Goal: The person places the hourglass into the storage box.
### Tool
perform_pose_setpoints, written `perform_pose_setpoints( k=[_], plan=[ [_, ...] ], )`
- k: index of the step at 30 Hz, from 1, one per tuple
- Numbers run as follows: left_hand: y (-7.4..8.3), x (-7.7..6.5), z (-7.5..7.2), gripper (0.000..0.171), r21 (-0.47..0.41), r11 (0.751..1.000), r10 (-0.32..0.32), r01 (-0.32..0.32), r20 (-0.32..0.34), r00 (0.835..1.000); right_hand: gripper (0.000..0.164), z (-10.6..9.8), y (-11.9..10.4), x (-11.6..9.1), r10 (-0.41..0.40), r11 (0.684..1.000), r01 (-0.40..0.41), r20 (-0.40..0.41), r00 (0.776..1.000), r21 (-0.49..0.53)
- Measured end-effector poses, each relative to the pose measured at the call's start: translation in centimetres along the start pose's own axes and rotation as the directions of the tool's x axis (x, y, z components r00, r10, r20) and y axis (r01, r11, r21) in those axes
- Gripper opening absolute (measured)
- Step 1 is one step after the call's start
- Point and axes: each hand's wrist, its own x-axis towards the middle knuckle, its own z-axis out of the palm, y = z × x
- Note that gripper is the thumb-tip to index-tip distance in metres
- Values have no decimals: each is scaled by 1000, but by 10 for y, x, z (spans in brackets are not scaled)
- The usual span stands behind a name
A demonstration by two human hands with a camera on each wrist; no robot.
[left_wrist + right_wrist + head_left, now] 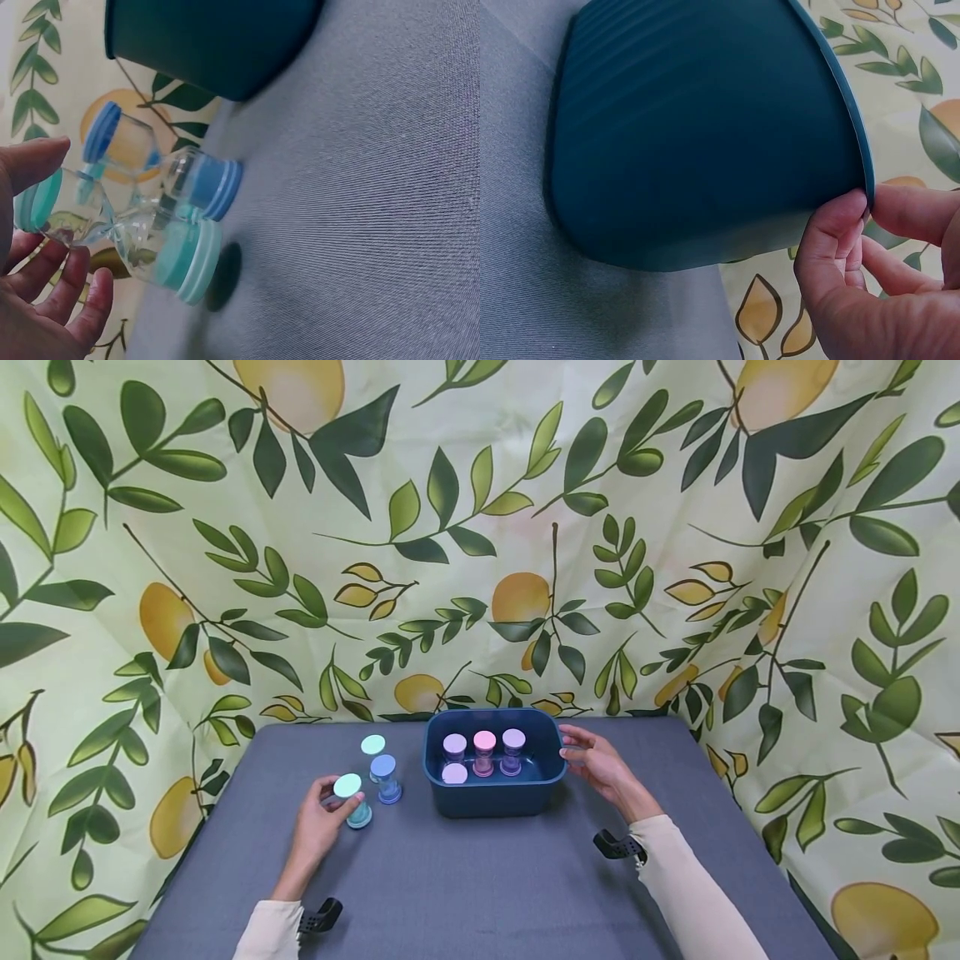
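My left hand [321, 818] holds a mint-green sand timer [348, 787] by its upper cap, thumb on one side and fingers on the other. In the left wrist view the timer's lower cap [196, 262] shows a dark shadow on the cloth beside it. Just behind it stand a blue sand timer [384, 768] and another mint-green one [372, 745], partly hidden. My right hand [600, 764] pinches the right-end rim of a dark blue bin [487, 802], thumb and fingers on either side of the edge [859, 142].
Inside the bin are a pink sand timer [484, 741] and several purple ones, among them one at the right [513, 739] and one low by the front wall [454, 773]. A grey cloth [480, 877] covers the table. Behind hangs a lemon-patterned curtain [450, 568].
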Motion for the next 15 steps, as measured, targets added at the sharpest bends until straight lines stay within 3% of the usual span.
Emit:
perform_pose_setpoints(
  k=[7, 15],
  plan=[
    [12, -4, -14, 57, 1, 1000, 0, 0, 9, 1000, 54, 0, 1, 1, 0, 1000, 0, -8, 1000, -6],
    [27, -5, -24, 56, -39, 997, 68, -70, -42, 997, 54, 0, 2, 2, -1, 1000, 1, -6, 1000, 7]
  ],
)
